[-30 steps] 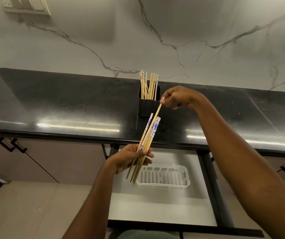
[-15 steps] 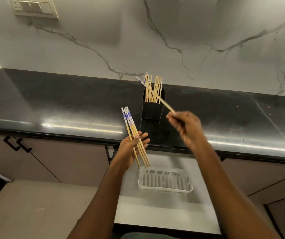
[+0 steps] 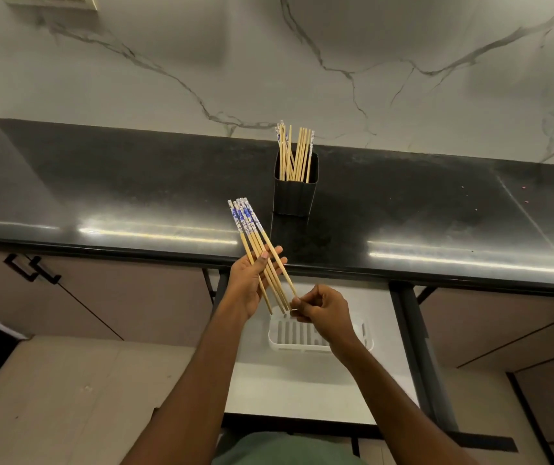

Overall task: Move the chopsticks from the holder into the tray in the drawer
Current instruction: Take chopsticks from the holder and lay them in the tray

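A black square holder (image 3: 295,187) stands on the dark countertop with several wooden chopsticks (image 3: 297,152) upright in it. My left hand (image 3: 252,283) grips a bunch of blue-patterned chopsticks (image 3: 255,239), their patterned ends up and to the left. My right hand (image 3: 322,310) pinches the thin lower tip of the rightmost chopstick of that bunch. Both hands hover over the open drawer, just above the white slotted tray (image 3: 302,337), which my right hand partly hides.
The black countertop (image 3: 134,196) runs across the view, with a marble wall behind. The drawer's white floor (image 3: 285,391) lies below, with a dark drawer rail (image 3: 416,347) on its right. Cabinet handles (image 3: 30,268) sit at left.
My right hand has come down from near the holder with one chopstick and laid it against the bunch in my left hand. The bunch now holds one more stick.
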